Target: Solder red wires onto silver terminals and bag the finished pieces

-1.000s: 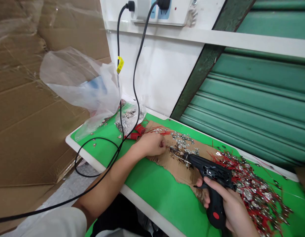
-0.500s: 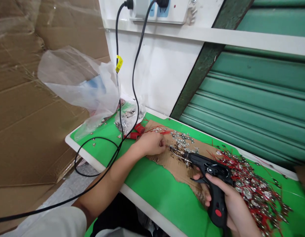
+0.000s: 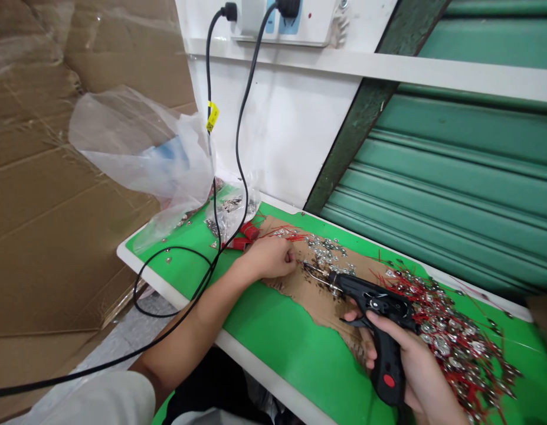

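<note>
My right hand (image 3: 401, 348) is wrapped around the grip of a black soldering gun (image 3: 373, 301) with a red button and a trigger lever. Its thin metal tip points left, just over a scorched piece of cardboard (image 3: 308, 295). Close to that tip, my left hand (image 3: 275, 258) rests low over the cardboard with its fingers pinched together. What they hold, if anything, is too small to make out. Small silvery metal parts (image 3: 328, 251) lie scattered behind the tip. A heap of metal parts with red wires (image 3: 454, 342) spreads to the right of the gun.
Red bundles (image 3: 240, 242) and a clear bag of metal parts (image 3: 233, 212) lie left of the cardboard on the green tabletop (image 3: 273, 330). Black cables (image 3: 240, 141) hang from a power strip (image 3: 291, 20) and cross my left forearm. A large carton (image 3: 56, 236) stands at left.
Both hands and the soldering gun hold almost the same position. The view has shifted very slightly.
</note>
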`<state>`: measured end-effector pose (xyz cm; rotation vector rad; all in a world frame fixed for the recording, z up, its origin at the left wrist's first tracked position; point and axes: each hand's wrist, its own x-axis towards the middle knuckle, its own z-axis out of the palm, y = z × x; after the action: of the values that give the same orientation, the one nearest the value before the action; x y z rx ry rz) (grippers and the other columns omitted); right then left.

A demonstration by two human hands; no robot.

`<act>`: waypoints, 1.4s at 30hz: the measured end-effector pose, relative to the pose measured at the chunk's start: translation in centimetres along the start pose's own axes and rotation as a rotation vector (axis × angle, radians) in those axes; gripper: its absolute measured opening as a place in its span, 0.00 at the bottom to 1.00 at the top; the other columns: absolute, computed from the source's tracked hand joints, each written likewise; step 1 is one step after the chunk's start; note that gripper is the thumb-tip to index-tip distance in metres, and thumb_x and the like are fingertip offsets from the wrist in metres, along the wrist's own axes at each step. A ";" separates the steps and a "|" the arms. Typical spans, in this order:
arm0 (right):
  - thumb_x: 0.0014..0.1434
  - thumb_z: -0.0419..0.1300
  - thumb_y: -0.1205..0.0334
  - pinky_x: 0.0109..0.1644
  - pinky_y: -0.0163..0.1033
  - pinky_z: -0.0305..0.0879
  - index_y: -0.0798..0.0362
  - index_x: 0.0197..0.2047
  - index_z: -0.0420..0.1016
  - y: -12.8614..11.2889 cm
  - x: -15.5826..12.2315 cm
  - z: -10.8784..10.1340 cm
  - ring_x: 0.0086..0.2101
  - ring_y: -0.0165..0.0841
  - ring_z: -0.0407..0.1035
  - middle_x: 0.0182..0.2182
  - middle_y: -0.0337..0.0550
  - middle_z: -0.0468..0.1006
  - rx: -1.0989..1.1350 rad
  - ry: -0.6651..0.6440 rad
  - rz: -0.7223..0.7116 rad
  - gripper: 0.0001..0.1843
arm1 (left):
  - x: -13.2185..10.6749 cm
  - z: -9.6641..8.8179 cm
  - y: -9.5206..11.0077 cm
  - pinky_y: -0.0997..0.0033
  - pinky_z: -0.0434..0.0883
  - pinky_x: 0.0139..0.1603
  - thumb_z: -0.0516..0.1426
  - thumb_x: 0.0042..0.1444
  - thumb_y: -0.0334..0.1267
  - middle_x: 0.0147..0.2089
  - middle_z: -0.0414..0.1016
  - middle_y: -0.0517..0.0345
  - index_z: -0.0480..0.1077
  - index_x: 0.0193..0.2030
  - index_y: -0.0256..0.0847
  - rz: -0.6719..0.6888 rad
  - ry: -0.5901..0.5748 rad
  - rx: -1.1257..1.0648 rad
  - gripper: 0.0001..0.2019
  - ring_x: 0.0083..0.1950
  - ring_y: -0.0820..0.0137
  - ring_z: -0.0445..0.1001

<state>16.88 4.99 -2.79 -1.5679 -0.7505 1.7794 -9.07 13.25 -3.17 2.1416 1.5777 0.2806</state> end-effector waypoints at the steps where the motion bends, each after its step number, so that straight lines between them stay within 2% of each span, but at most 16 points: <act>1: 0.51 0.66 0.46 0.19 0.31 0.55 0.58 0.37 0.82 0.0 0.0 0.0 0.15 0.27 0.61 0.13 0.37 0.64 0.007 -0.008 0.002 0.21 | 0.0 0.0 0.0 0.73 0.64 0.33 0.55 0.52 0.37 0.31 0.79 0.59 0.75 0.28 0.44 0.002 0.000 0.002 0.08 0.32 0.69 0.73; 6: 0.52 0.66 0.48 0.18 0.30 0.55 0.59 0.38 0.82 0.1 0.3 -0.2 0.15 0.27 0.61 0.14 0.38 0.65 0.084 -0.043 0.048 0.21 | -0.1 0.0 0.1 0.73 0.65 0.33 0.56 0.52 0.38 0.31 0.79 0.58 0.76 0.28 0.42 -0.017 -0.008 0.008 0.08 0.33 0.69 0.73; 10: 0.47 0.69 0.48 0.16 0.31 0.54 0.57 0.39 0.82 0.4 0.8 -0.6 0.13 0.28 0.59 0.12 0.37 0.64 0.114 -0.018 0.068 0.22 | 0.0 -0.1 0.2 0.73 0.66 0.35 0.56 0.52 0.38 0.31 0.79 0.58 0.76 0.29 0.44 -0.014 -0.006 0.009 0.08 0.34 0.68 0.73; 16: 0.46 0.69 0.46 0.16 0.31 0.54 0.59 0.36 0.82 0.2 0.9 -0.6 0.13 0.28 0.61 0.12 0.39 0.65 0.087 -0.044 0.073 0.23 | 0.0 0.0 0.1 0.72 0.62 0.31 0.56 0.52 0.40 0.30 0.78 0.57 0.76 0.27 0.43 -0.010 -0.003 0.037 0.09 0.32 0.69 0.72; 21: 0.50 0.68 0.48 0.18 0.32 0.56 0.57 0.40 0.82 0.3 0.6 -0.9 0.15 0.28 0.61 0.14 0.40 0.67 0.131 -0.074 0.012 0.21 | 0.0 0.1 0.2 0.71 0.63 0.32 0.55 0.52 0.40 0.30 0.78 0.58 0.76 0.28 0.44 -0.027 -0.005 0.045 0.09 0.31 0.68 0.71; 26: 0.46 0.70 0.53 0.16 0.33 0.57 0.54 0.40 0.81 -0.3 -0.1 -0.7 0.16 0.28 0.57 0.22 0.43 0.74 0.308 -0.052 -0.059 0.19 | 0.0 0.1 0.3 0.73 0.65 0.35 0.55 0.52 0.40 0.33 0.79 0.57 0.76 0.30 0.43 -0.037 -0.018 0.028 0.09 0.33 0.69 0.73; 31: 0.49 0.68 0.58 0.17 0.32 0.59 0.49 0.49 0.78 -0.8 -0.8 -0.3 0.17 0.26 0.58 0.31 0.43 0.78 0.414 -0.019 -0.149 0.21 | 0.0 0.3 0.1 0.73 0.65 0.34 0.55 0.53 0.41 0.32 0.79 0.55 0.76 0.29 0.41 -0.039 0.009 0.058 0.09 0.33 0.68 0.73; 38: 0.47 0.70 0.56 0.14 0.32 0.58 0.52 0.47 0.77 0.6 0.5 -2.1 0.15 0.26 0.58 0.33 0.45 0.79 0.402 -0.028 -0.216 0.24 | -0.3 0.3 0.7 0.73 0.64 0.32 0.56 0.51 0.38 0.34 0.80 0.56 0.76 0.31 0.42 -0.044 0.050 0.009 0.07 0.35 0.68 0.75; 42: 0.50 0.69 0.56 0.15 0.32 0.58 0.54 0.44 0.78 0.7 0.6 -2.3 0.15 0.25 0.58 0.30 0.45 0.79 0.396 -0.061 -0.253 0.19 | -0.5 0.4 0.9 0.73 0.66 0.34 0.56 0.52 0.38 0.35 0.80 0.57 0.76 0.33 0.44 -0.084 0.058 0.007 0.07 0.37 0.66 0.77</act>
<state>19.10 5.04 -4.03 -1.1120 -0.5529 1.6703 -8.25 12.50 -3.03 2.0828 1.6991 0.3132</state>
